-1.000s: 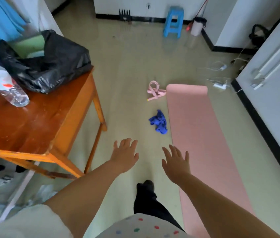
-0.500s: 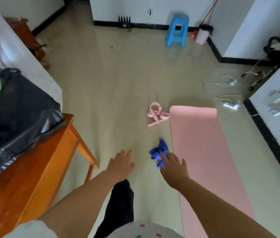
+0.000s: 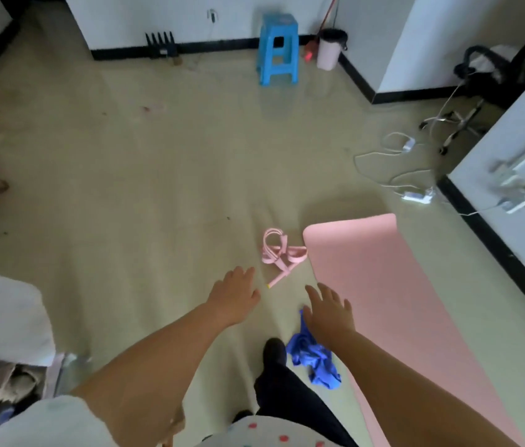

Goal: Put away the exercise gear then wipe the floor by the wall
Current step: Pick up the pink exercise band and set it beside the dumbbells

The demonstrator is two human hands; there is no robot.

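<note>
Two hands: left hand and right hand, fingers spread, holding nothing.
Gear: pink resistance band lies just left of pink mat, far end.
Cloth: blue cloth at mat's near-left edge.
Method: likely gather the band's loops together before lifting.

**We step forward past the tabletop**

A second ago an orange wooden tabletop with a black plastic bag filled our left side; now it is out of view. We have walked closer: the crumpled blue cloth now lies under our right hand, beside our dark-trousered leg. Our left hand has come near the pink looped resistance band. The pink foam exercise mat sits nearer.
</note>
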